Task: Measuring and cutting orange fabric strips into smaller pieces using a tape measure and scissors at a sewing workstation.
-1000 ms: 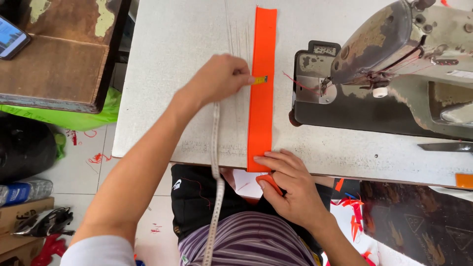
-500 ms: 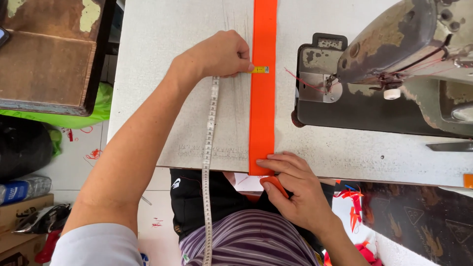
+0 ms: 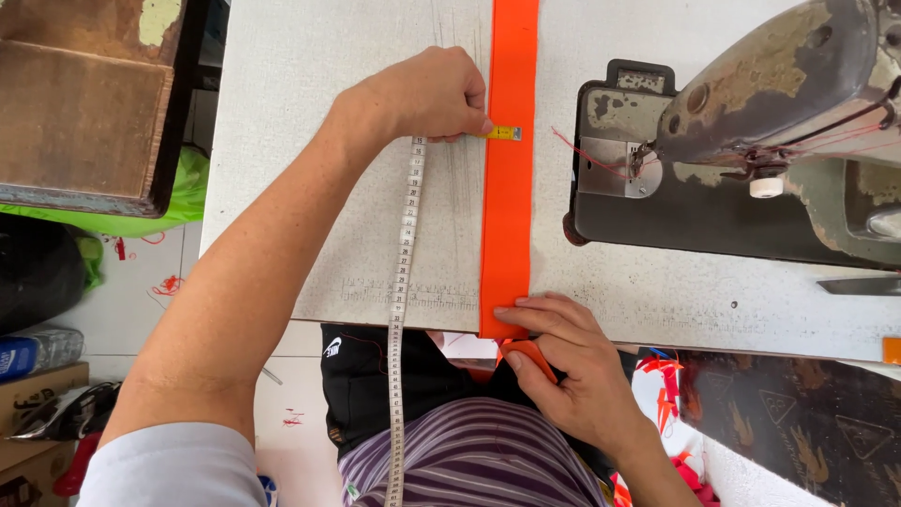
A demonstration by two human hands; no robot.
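The left hand (image 3: 427, 94) is curled, pinching the yellow metal-tipped end of a white measuring tape (image 3: 404, 282) against the left edge of a long bright orange fabric strip (image 3: 510, 169). The right hand (image 3: 563, 361) presses its fingers on the strip's near end at the edge of the speckled white desk (image 3: 310, 188), gripping folded orange fabric below. The strip lies straight up the desk, just left of a worn grey sewing machine (image 3: 751, 141). The tape hangs down over a striped shirt.
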